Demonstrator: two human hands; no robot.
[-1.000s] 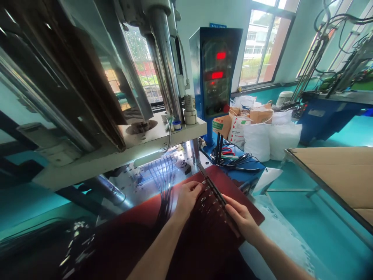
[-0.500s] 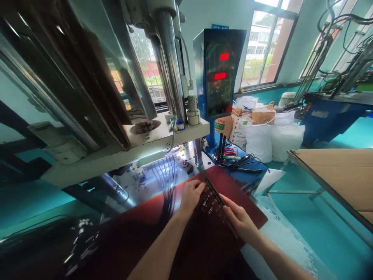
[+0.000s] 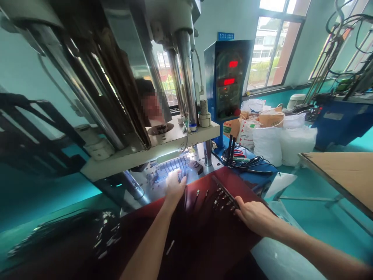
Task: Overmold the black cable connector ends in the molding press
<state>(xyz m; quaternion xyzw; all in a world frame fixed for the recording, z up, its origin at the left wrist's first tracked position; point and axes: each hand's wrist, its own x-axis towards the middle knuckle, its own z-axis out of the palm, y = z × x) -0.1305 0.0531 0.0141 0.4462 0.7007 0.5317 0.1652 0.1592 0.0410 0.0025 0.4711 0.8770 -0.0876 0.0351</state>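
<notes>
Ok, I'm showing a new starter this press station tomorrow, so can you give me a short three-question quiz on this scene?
1. Multiple choice: what is the right hand closest to?
A) a black strip of metal connectors
B) a white sack
C) a cardboard sheet

2. True or false: the blue control box shows red digital readouts.

3. Short answer: which hand is nearer the fanned wires on the metal plate?

Key: 1. A. 2. True. 3. The left hand.
</notes>
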